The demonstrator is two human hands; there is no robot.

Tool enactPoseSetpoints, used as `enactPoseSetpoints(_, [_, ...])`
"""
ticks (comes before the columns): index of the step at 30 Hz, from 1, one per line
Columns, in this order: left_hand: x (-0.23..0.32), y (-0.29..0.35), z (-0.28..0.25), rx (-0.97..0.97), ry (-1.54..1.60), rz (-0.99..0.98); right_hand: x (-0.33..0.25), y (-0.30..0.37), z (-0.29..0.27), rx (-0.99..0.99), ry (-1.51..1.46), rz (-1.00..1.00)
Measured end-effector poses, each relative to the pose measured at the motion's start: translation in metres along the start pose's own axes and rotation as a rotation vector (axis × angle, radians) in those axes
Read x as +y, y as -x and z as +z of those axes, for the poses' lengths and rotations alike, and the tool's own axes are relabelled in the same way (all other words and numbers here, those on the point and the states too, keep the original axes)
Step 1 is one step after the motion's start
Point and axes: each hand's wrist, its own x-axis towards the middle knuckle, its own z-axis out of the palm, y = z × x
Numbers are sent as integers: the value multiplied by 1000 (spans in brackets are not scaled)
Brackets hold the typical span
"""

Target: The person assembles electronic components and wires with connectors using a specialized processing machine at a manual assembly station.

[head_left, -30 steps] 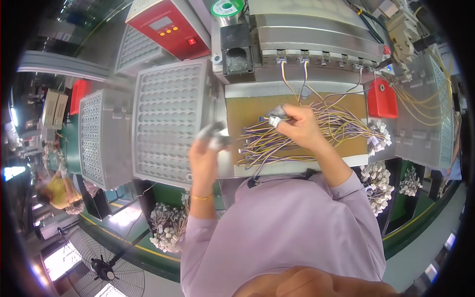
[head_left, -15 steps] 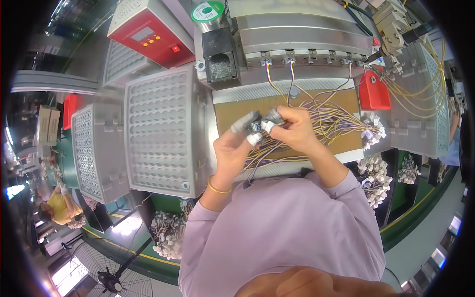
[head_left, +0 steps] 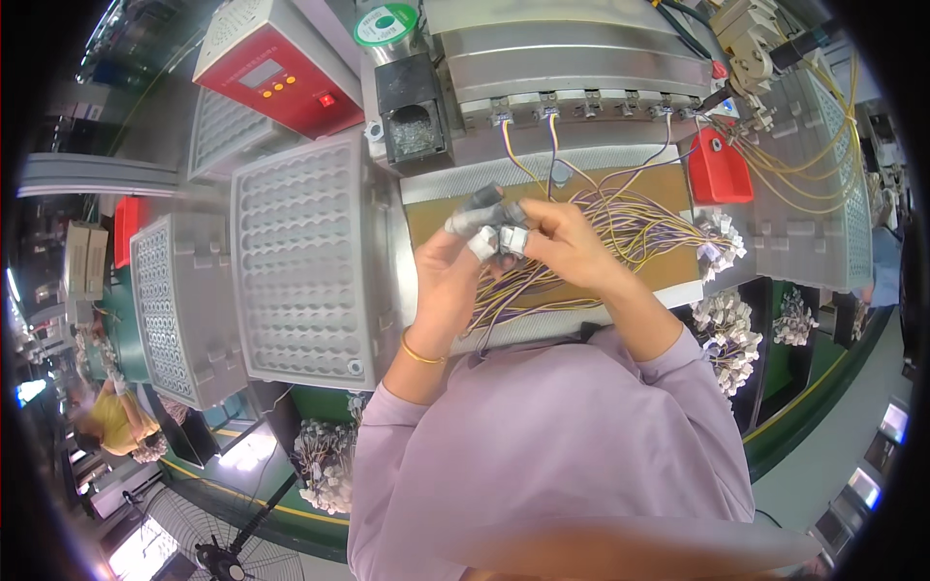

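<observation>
My left hand point(head_left: 455, 271) and my right hand point(head_left: 562, 242) meet above a brown work pad point(head_left: 668, 266), fingertips wrapped in grey finger cots. Together they pinch a small part and thin wires from the wire bundle point(head_left: 630, 232) of yellow, purple and white leads spread over the pad. What exactly sits between the fingertips is too small to tell. A gold bracelet circles my left wrist. White connectors point(head_left: 717, 247) hang at the bundle's right end.
A grey perforated tray point(head_left: 310, 261) lies left of the pad, another point(head_left: 174, 310) further left. Behind stand a red control box point(head_left: 276, 68), a solder spool point(head_left: 386, 21), a grey machine point(head_left: 581, 68) and a red clamp point(head_left: 722, 169). Heaps of wired connectors point(head_left: 727, 334) hang at the right.
My left hand came in from the left and joined my right hand over the pad. Both hands now hold the wires together, slightly nearer the machine.
</observation>
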Motion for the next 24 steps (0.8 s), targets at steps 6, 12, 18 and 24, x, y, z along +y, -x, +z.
enactPoseSetpoints(6, [-28, -23, -10, 140, -394, 110, 22, -9, -48, 385, 86, -42])
enactPoseSetpoints(12, [-55, -36, -50, -130, -1409, 326, 23, -28, -75, 851, -224, -136])
enactPoseSetpoints(18, [-42, -31, -48, 36, -872, 26, 22, -32, -72, 836, -119, -103])
enactPoseSetpoints(24, [-19, -22, -53, -285, -1654, 275, 7, -47, -54, 866, -465, -104])
